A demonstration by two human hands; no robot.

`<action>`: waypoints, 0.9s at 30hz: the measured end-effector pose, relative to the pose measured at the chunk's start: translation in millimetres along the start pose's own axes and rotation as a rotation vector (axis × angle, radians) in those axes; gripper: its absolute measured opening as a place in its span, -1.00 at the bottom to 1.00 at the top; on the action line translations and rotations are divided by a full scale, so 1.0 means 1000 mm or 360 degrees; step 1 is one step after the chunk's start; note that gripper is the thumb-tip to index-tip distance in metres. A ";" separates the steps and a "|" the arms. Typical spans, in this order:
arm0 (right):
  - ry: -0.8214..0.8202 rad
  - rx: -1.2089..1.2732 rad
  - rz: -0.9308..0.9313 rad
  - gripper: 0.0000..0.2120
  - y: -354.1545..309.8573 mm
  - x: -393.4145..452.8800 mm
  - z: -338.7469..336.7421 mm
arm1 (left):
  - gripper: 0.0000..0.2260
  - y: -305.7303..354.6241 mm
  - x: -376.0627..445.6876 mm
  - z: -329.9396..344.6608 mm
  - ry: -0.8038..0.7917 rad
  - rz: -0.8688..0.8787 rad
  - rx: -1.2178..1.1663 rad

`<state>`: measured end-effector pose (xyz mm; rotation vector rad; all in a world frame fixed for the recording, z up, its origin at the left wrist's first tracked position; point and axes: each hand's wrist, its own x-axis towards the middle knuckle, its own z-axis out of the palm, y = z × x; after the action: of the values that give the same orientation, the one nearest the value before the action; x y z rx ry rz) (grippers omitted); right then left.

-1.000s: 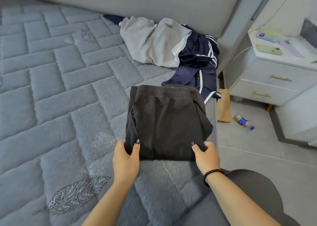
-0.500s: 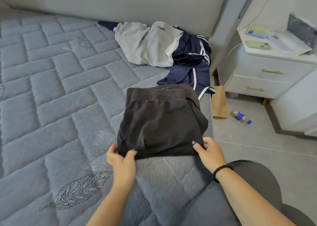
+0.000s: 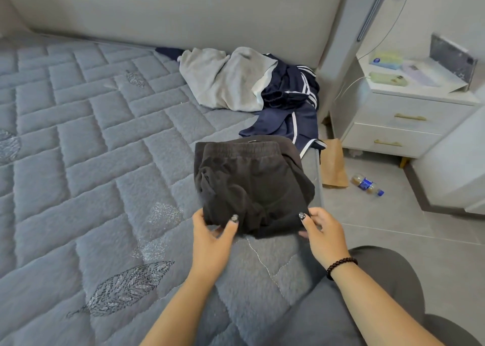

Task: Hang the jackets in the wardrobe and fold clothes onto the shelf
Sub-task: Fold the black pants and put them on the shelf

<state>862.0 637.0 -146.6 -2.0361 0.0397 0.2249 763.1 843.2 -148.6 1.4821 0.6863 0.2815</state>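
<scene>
Both hands make the grip on the near edge of the folded black trousers (image 3: 249, 188): the left hand (image 3: 212, 238) pinches the near left corner, thumb on top and fingers tucked beneath, and the right hand (image 3: 324, 236) pinches the near right corner the same way. The trousers lie on the bed (image 3: 91, 162), close to its right edge, folded into a rough square with the elastic waistband at the far side. They look like soft, thick knit, light enough for two hands to lift with ease, yet limp, so I judge that the layers will slide apart or droop if lifted by the corners alone. A safer hold would have the fingers slid further under the bundle and the thumbs pressing from above, so that the fold is carried flat like a tray. Nothing here is fragile or slippery; the fleecy quilt may cling a little to the cloth. Beyond the trousers, near the headboard (image 3: 170, 9), a grey top (image 3: 223, 80) lies crumpled over a navy garment (image 3: 291, 109) with white stripes, both unfolded; they touch each other and lie just beyond the trousers. On the floor beside the bed lie a brown paper bag (image 3: 333, 164) and a bottle (image 3: 367, 184), near a white nightstand (image 3: 404, 120). No wardrobe or shelf is in view.
</scene>
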 end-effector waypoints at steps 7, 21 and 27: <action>-0.0021 0.0167 0.0048 -0.94 -0.005 -0.005 -0.003 | -0.61 -0.002 0.022 -0.041 -0.0244 -0.0737 -0.0798; 0.0229 0.0002 0.0069 -0.83 -0.004 0.000 -0.015 | -0.76 -0.004 0.001 -0.026 0.0104 -0.0530 0.0038; 0.0438 -0.0297 0.0161 -0.82 0.003 0.005 -0.019 | -0.82 -0.017 0.004 -0.034 0.0196 -0.0483 0.0234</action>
<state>869.0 619.0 -141.7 -2.2411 0.3032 0.0096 742.5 871.2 -163.8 1.4829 1.0366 0.0901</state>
